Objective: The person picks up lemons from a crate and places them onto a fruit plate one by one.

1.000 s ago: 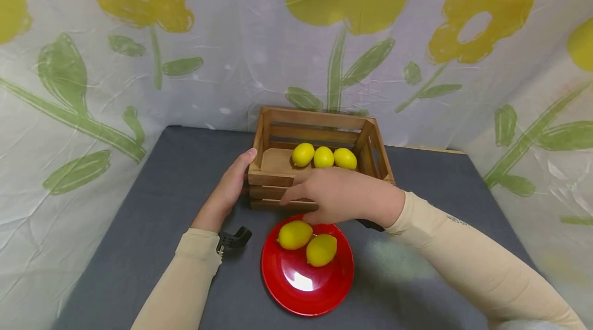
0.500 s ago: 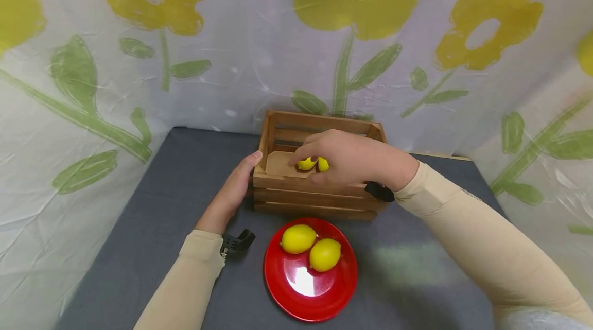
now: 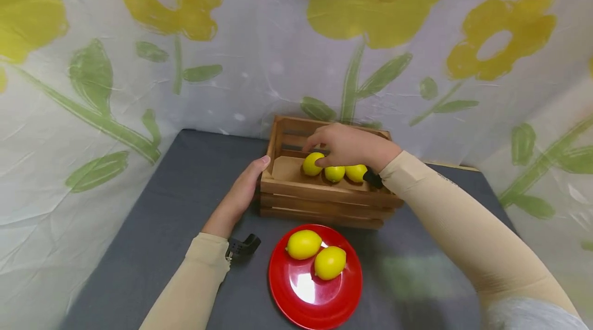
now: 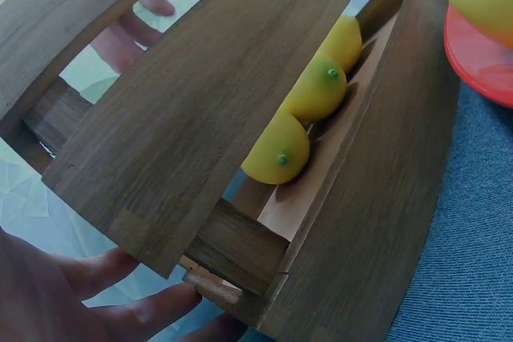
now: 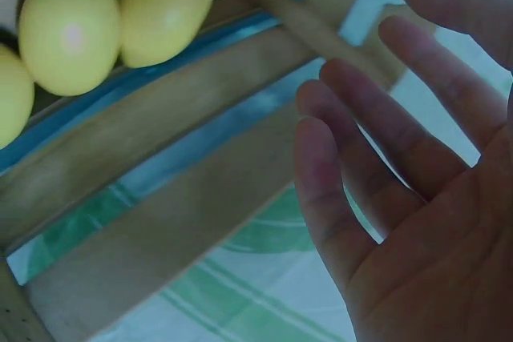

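A wooden slatted crate [image 3: 319, 193] stands on the table with three yellow lemons [image 3: 313, 164] in a row on its brown bottom. My left hand [image 3: 242, 190] rests against the crate's left end, thumb up by the top rim. In the left wrist view its straight fingers [image 4: 156, 310] touch the crate's corner. Over the crate's inside hovers my right hand [image 3: 349, 145], fingers spread and slightly bent, close above the leftmost lemon. The right wrist view shows nothing in that hand [image 5: 409, 190]. Two more lemons [image 3: 303, 244] lie on a red plate [image 3: 278, 281] in front of the crate.
A dark grey cloth covers the table [image 3: 185, 180]. Behind it hangs a white curtain [image 3: 259, 62] with yellow flowers, close to the crate's back. Black straps with a small mount [image 3: 245, 245] are worn at the wrists.
My right hand has moved from above the plate up and into the crate's opening, over the lemons. My left hand has stayed at the crate's left end. The view has shifted slightly.
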The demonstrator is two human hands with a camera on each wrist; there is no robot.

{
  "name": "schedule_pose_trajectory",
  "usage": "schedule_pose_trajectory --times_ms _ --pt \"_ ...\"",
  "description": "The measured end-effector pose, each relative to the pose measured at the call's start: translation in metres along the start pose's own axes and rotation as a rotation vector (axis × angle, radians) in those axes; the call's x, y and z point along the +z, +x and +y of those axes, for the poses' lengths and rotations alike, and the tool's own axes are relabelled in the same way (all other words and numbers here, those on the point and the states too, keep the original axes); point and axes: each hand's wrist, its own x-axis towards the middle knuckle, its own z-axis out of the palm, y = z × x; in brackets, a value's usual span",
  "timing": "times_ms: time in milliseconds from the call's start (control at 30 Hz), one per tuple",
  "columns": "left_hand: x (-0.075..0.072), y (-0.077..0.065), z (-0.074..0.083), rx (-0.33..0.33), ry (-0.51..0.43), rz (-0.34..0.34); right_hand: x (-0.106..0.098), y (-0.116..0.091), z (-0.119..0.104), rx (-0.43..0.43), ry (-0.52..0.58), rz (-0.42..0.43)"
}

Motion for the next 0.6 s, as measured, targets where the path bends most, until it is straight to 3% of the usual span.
schedule_pose_trajectory --times_ms 267,600 --pt "0.002 -0.003 0.005 0.025 -0.012 0.024 0.014 0.018 0.021 0.016 -0.039 -0.029" --pt "0.006 -0.006 0.004 0.03 0.002 0.017 0.03 0.034 0.024 0.021 -0.108 -0.086"
